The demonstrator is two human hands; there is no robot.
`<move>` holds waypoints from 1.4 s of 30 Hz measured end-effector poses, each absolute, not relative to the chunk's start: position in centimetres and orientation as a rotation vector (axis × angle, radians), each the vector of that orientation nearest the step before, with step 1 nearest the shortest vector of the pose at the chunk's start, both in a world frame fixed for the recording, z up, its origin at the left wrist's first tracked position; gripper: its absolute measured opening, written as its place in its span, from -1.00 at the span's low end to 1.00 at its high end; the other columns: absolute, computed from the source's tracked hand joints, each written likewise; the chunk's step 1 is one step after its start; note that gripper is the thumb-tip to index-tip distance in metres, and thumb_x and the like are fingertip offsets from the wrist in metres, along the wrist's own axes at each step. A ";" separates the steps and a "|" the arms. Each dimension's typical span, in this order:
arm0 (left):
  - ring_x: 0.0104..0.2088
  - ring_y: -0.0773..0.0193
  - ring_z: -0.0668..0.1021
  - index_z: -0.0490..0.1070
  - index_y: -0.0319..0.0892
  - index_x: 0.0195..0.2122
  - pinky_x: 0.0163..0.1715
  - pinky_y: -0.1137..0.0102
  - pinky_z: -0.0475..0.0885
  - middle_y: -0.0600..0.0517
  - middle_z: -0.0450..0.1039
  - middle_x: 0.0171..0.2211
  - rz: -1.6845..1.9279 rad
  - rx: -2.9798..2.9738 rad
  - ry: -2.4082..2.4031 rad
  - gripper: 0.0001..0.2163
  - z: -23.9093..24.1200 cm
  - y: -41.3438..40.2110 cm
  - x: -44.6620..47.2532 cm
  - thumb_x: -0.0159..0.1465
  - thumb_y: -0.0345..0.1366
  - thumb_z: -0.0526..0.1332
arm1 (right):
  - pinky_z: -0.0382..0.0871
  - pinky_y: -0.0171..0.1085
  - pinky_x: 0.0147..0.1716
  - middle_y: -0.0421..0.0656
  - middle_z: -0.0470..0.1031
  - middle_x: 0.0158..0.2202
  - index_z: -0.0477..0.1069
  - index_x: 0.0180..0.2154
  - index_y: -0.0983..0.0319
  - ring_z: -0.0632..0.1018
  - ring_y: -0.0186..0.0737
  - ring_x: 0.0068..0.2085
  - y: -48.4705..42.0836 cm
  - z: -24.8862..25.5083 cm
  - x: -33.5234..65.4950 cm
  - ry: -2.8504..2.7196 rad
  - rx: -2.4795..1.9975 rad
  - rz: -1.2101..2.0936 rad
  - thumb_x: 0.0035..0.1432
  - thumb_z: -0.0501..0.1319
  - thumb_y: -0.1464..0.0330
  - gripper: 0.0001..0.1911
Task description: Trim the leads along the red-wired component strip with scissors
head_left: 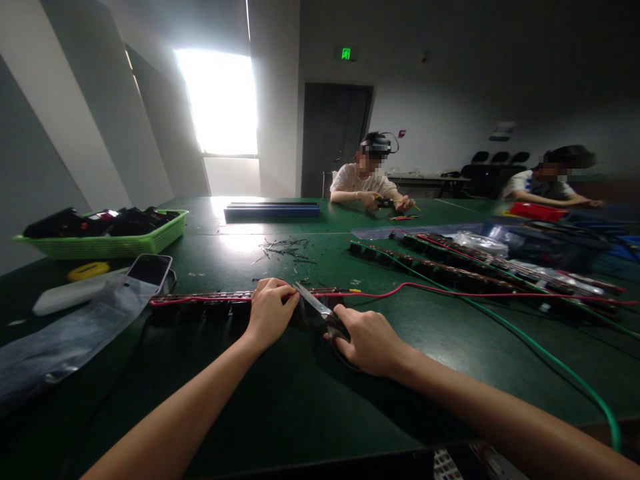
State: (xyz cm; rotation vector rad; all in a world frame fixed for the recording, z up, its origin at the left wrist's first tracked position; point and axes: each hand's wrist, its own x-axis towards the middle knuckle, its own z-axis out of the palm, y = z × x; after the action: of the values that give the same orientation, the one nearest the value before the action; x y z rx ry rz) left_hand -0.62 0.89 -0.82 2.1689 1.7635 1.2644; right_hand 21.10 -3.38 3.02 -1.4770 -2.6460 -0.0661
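In front of me a long dark strip point(200, 299) with wires along it lies across the table. A red wire point(383, 292) runs along it and on to the right. My left hand point(271, 303) is closed over the strip's middle, thumb and forefinger pressed together; what lies between those fingertips is hidden. My right hand point(373, 340) grips a pair of scissors point(314, 301) by its black handles. The blades point up and left, their tips right by my left fingertips. Whether they touch anything there I cannot make out.
Thin black offcuts point(285, 250) lie beyond my hands. At left are a green basket point(165, 230) of black parts, a phone point(149, 272) and a plastic bag point(75, 340). More wired strips point(440, 267) and a green wire point(540, 343) lie right. Two people point(363, 177) sit across the table.
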 end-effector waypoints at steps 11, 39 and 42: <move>-0.12 0.14 0.42 0.58 -0.05 -0.39 -0.02 0.21 0.31 0.03 0.51 -0.25 1.298 2.177 1.750 -0.84 -1.2 1.0 -0.5 0.22 -0.21 0.20 | 0.10 -0.28 -0.43 -0.07 0.56 -0.29 0.31 -0.17 0.21 0.56 -0.06 -0.32 -3.6 3.6 20.9 -2.650 -1.532 -0.093 0.13 0.09 0.23 -0.75; -0.19 0.17 0.42 0.57 -0.06 -0.40 -0.10 0.23 0.31 0.03 0.47 -0.25 1.230 2.164 1.784 -0.83 -0.2 0.0 0.3 0.24 -0.24 0.19 | 0.08 -0.30 -0.45 -0.08 0.57 -0.33 0.33 -0.17 0.20 0.56 -0.06 -0.35 -3.4 4.1 20.8 -2.615 -1.619 -0.126 0.08 0.14 0.23 -0.72; -0.19 0.17 0.42 0.57 -0.06 -0.41 -0.10 0.23 0.31 0.03 0.47 -0.25 1.232 2.162 1.782 -0.83 -0.1 0.0 0.3 0.24 -0.24 0.19 | 0.09 -0.29 -0.45 -0.07 0.57 -0.33 0.33 -0.16 0.21 0.57 -0.06 -0.34 -3.5 4.2 20.8 -2.620 -1.623 -0.113 0.09 0.14 0.24 -0.72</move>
State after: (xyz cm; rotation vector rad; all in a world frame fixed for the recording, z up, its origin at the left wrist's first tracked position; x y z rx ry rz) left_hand 0.33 -0.01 -0.15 2.1615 1.7821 1.2325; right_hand 20.81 -3.47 4.15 -1.6235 -2.6204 -0.1127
